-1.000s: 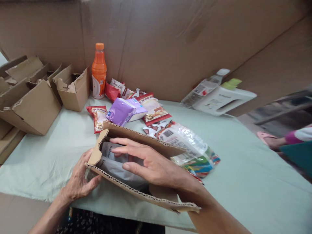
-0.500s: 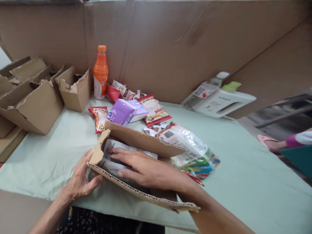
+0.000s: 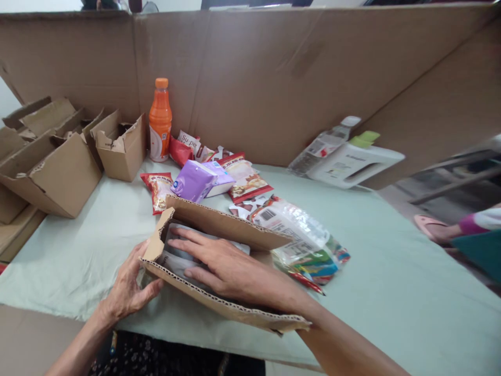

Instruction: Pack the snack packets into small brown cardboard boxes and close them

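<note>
An open cardboard box [image 3: 230, 222] lies at a slant near the front edge of the cloth-covered table. Its left end is cupped by my left hand [image 3: 131, 284], fingers along the outside and thumb below the front wall. Inside the box, my right hand [image 3: 223, 263] rests with its fingers spread over a grey-white plastic packet [image 3: 178, 261]. The hand covers much of that packet, so its kind is hard to tell. Beyond the box's right end lies a clear and colourful plastic packet [image 3: 301, 235], with red pencils [image 3: 307, 283] at its near edge.
Behind the box are purple tissue packs [image 3: 193, 180], red snack packets [image 3: 246, 177] and an orange drink bottle [image 3: 160, 122]. Several cardboard boxes [image 3: 62, 172] stand at left. A clear bottle [image 3: 323, 146] and white jug [image 3: 352, 167] lean by the cardboard wall [image 3: 250, 78]. Another person's foot [image 3: 434, 230] shows at right.
The view has tilted up slightly. My right hand has shifted a little within the box, fingers still on the packet. The left hand stays at the box's end.
</note>
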A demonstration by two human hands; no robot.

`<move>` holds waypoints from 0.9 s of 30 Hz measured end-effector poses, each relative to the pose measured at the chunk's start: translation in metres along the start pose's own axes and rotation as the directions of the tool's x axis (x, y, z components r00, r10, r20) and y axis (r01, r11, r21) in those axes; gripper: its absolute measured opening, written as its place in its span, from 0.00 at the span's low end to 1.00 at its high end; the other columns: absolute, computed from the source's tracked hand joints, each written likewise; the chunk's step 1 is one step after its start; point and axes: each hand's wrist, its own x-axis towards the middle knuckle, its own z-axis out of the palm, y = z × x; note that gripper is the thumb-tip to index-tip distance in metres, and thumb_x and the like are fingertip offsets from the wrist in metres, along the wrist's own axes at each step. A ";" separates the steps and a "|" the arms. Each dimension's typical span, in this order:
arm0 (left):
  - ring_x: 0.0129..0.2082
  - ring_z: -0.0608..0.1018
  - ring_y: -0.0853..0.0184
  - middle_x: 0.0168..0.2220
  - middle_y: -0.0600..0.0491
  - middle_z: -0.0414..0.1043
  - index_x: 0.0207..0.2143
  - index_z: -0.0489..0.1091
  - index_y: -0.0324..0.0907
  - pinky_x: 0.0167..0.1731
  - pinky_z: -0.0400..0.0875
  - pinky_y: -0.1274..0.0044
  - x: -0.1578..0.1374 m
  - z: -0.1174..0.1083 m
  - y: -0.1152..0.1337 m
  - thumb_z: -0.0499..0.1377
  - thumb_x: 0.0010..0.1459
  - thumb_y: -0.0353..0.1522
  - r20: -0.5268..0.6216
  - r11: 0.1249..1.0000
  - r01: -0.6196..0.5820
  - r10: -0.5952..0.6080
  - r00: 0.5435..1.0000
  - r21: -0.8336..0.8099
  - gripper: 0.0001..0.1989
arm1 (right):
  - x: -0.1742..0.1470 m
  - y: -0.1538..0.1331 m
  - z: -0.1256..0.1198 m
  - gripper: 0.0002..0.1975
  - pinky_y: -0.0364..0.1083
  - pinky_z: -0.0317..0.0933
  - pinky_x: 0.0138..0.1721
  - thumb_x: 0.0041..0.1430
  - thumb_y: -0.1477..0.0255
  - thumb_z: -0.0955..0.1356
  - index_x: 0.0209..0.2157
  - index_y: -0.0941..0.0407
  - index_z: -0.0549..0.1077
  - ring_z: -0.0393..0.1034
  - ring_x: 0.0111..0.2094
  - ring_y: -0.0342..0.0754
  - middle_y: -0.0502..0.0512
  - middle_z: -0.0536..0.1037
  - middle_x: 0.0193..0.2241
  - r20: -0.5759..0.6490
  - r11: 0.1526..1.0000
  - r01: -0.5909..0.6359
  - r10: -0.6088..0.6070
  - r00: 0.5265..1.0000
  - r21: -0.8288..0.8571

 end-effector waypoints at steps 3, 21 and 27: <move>0.67 0.68 0.46 0.67 0.41 0.63 0.73 0.49 0.51 0.61 0.71 0.51 0.002 -0.003 0.000 0.60 0.67 0.39 -0.004 1.000 -0.027 0.027 1.000 0.011 0.36 | 0.004 -0.002 -0.002 0.31 0.61 0.56 0.68 0.70 0.67 0.65 0.71 0.54 0.59 0.53 0.71 0.60 0.59 0.52 0.74 0.019 1.000 -0.029 0.029 0.999 -0.008; 0.68 0.66 0.47 0.69 0.42 0.59 0.73 0.50 0.52 0.63 0.69 0.52 0.020 -0.015 0.006 0.62 0.66 0.39 0.021 0.996 -0.087 0.087 0.996 -0.008 0.37 | -0.002 0.003 -0.001 0.28 0.63 0.59 0.67 0.69 0.66 0.65 0.68 0.54 0.65 0.56 0.70 0.62 0.60 0.57 0.72 0.062 0.999 -0.045 0.043 0.997 0.022; 0.69 0.63 0.45 0.70 0.42 0.57 0.71 0.53 0.52 0.64 0.66 0.52 0.021 -0.024 0.007 0.61 0.67 0.41 0.040 0.992 -0.019 0.024 0.999 -0.128 0.34 | -0.001 0.003 0.000 0.27 0.61 0.58 0.67 0.70 0.66 0.64 0.68 0.54 0.65 0.55 0.71 0.59 0.59 0.58 0.72 -0.020 0.999 -0.016 0.017 1.000 0.042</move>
